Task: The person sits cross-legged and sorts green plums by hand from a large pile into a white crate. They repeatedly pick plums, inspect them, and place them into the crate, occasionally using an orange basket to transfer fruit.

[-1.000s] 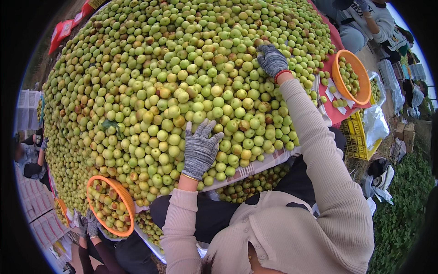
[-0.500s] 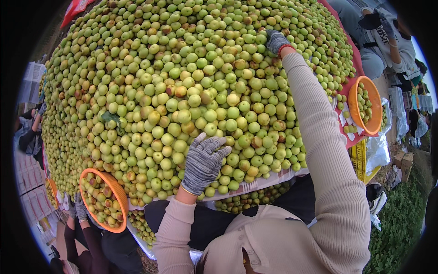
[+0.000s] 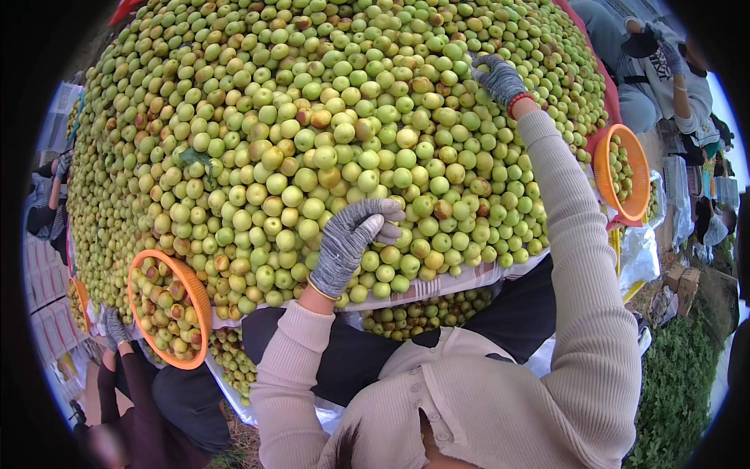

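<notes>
- Nearest me, the green-yellow fruit (image 3: 291, 195) lies heaped right up to the pale cloth (image 3: 478, 275) at the edge; a careless sweep could roll some off.
- My left hand (image 3: 348, 244) is over the near fruit, fingers curled; I can't tell whether they pinch anything.
- The left orange basket (image 3: 201, 293), loaded and seemingly tilted, could spill if knocked.
- Farther out, my right hand (image 3: 500, 81) has bent fingers, grip unclear; pressing hard could bruise fruit.

Open air above the fruit pile (image 3: 271, 205); orange basket (image 3: 201, 295) blocks its near-left edge
</notes>
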A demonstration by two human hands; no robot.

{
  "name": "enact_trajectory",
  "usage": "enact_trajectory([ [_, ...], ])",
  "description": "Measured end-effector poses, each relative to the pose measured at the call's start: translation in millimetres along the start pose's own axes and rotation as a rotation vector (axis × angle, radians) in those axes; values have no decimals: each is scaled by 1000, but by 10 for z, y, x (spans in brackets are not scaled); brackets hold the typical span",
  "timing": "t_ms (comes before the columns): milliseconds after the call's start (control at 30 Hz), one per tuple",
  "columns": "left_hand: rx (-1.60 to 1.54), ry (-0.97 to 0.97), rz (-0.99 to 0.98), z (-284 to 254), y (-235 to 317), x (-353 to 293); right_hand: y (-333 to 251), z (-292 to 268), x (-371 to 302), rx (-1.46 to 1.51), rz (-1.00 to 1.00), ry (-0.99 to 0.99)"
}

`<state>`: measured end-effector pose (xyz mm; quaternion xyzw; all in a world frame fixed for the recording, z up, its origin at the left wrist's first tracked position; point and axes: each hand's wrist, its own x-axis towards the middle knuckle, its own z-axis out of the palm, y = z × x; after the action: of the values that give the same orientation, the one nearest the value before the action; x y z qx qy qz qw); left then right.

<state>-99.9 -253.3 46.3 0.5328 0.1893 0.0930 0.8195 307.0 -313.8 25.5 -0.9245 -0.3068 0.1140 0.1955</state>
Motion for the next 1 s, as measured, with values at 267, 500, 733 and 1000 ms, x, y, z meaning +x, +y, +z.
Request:
enact_trajectory([
  [267,-777,-182,-183,10,-176,2,-593,-34,-1209,402,-332,-432],
  [500,-168,137,-69,-57,-329,65,-367,276,-371,-629,-230,-178],
  [733,1252,-67,346,180,-367,-6,-522,64,-308,-673,-250,-573],
  [1000,1379,-144,89,222,-290,17,-285,271,-489,-227,-125,-226],
])
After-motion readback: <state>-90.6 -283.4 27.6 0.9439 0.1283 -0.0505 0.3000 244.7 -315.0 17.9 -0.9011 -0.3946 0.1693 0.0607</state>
